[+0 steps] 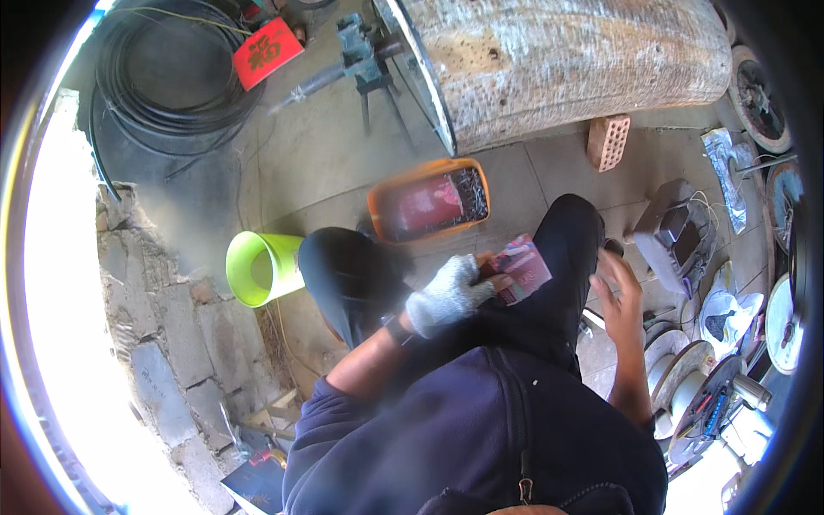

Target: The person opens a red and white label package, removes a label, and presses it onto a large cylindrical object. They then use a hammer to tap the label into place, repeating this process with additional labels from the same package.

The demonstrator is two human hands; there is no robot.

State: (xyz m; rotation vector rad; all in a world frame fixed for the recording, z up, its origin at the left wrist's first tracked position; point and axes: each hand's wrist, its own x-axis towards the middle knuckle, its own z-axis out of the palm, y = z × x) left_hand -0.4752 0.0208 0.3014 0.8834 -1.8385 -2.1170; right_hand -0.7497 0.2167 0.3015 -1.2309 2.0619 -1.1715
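Observation:
My left hand (454, 290), in a grey-white fingerless knit glove, grips a small pinkish-red printed packet (523, 270) above my lap. Its thumb lies across the packet's near face. Bare and raised beside my right knee, my right hand (619, 293) has its fingers apart and touches nothing. On the floor beyond my knees stands an orange plastic tub (428, 201). Inside it, a larger dark-red printed packet (431, 203) lies over many small dark metal pieces (473, 192) that look like nails or screws.
A lime-green plastic bucket (264, 269) lies or tilts by my left knee. Ahead are a metal stand (360, 55), a large weathered cylinder (566, 58) and a perforated brick (608, 143). Coiled black hose (167, 122) is at upper left; a grey bag (676, 235) and cable spools (682, 373) sit right.

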